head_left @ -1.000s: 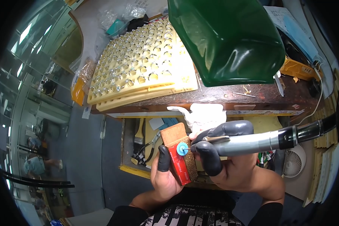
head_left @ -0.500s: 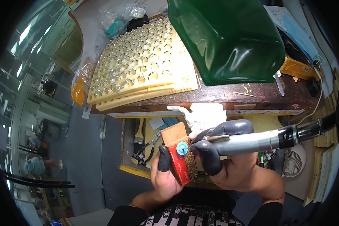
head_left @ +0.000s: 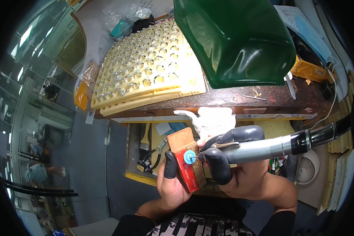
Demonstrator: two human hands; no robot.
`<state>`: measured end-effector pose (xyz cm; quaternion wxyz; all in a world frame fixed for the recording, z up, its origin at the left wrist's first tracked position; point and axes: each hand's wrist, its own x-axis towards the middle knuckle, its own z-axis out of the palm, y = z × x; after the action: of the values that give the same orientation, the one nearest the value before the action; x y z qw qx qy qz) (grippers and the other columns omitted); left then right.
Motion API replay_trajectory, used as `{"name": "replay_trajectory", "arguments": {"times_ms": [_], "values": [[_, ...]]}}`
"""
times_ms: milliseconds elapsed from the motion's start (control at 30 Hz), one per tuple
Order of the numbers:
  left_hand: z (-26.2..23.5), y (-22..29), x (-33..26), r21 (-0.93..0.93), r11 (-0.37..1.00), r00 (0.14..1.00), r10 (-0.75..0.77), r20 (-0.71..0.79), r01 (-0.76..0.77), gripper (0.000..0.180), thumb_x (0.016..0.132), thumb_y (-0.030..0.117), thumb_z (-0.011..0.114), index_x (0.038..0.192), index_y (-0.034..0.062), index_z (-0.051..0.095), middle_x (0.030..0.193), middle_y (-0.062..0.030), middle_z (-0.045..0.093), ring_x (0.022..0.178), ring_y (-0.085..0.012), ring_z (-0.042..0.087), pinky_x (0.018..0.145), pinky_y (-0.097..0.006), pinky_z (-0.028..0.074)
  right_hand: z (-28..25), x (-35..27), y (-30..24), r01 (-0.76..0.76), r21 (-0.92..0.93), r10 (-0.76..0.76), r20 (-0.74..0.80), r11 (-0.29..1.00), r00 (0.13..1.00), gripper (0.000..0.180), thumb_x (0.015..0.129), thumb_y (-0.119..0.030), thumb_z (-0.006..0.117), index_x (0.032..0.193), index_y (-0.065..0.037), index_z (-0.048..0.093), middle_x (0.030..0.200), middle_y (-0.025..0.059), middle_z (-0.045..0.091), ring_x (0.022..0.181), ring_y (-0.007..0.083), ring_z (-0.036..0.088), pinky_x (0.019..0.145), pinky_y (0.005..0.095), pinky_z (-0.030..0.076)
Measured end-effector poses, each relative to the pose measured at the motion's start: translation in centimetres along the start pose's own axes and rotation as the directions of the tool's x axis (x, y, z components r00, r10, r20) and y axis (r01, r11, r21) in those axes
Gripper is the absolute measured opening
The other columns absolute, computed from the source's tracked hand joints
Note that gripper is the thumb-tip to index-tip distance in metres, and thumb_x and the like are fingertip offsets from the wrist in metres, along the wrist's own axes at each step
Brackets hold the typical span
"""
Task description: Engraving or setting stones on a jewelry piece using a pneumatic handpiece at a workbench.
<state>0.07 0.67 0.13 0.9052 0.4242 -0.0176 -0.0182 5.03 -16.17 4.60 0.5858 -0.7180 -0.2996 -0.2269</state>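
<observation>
My left hand point(head_left: 170, 192) is closed round a wooden block point(head_left: 180, 139) partly wrapped in red printed material, with a rough brownish-gold strip along its right side. A black finger cot covers the left thumb. In my right hand point(head_left: 243, 175), also wearing black finger cots, lies a grey rotary handpiece point(head_left: 263, 148) pointing left. At its tip a small blue disc point(head_left: 189, 157) on a thin shank sits against or just over the red face of the block; exact contact cannot be told. A slim brownish-metal piece point(head_left: 226, 145) lies along the handpiece under my fingers.
Beyond my hands, cream trays point(head_left: 141, 92) hold many rings on the dark bench point(head_left: 232, 94). A green lamp shade point(head_left: 240, 47) hangs low over it. Below, an open drawer point(head_left: 139, 178) contains pliers point(head_left: 157, 155) and a brush point(head_left: 146, 137). White crumpled material point(head_left: 216, 120) is behind my right hand.
The blue disc has shifted slightly left and down on the red face, and its face is turned a little differently. The block has tilted marginally left. Both grips stay the same.
</observation>
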Motion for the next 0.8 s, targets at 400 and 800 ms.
{"name": "replay_trajectory", "arguments": {"times_ms": [400, 800], "values": [[-0.3, -0.1, 0.1, -0.034, 0.999, 1.0, 0.016, 0.012, -0.015, 0.056, 0.11, 0.038, 0.029, 0.138, -0.0085, 0.044, 0.127, -0.0214, 0.059, 0.115, -0.0265, 0.061, 0.102, -0.039, 0.047, 0.2, 0.0, 0.1, 0.008, -0.013, -0.008, -0.004, 1.0, 1.0, 0.004, 0.086, -0.001, 0.067, 0.085, 0.0, 0.07, 0.082, 0.0102, 0.072, 0.079, 0.024, 0.071, 0.073, 0.036, 0.058], [0.0, -0.2, 0.0, -0.054, 0.998, 0.999, 0.032, 0.018, -0.031, 0.056, 0.11, 0.036, 0.029, 0.14, -0.0097, 0.042, 0.132, -0.0225, 0.057, 0.12, -0.0272, 0.059, 0.105, -0.04, 0.045, 0.0, -0.2, -0.1, -0.005, -0.177, 0.01, 0.023, 0.984, 1.0, 0.005, 0.086, -0.002, 0.066, 0.085, -0.001, 0.071, 0.081, 0.0095, 0.071, 0.082, 0.0234, 0.071, 0.073, 0.0349, 0.058]]}}
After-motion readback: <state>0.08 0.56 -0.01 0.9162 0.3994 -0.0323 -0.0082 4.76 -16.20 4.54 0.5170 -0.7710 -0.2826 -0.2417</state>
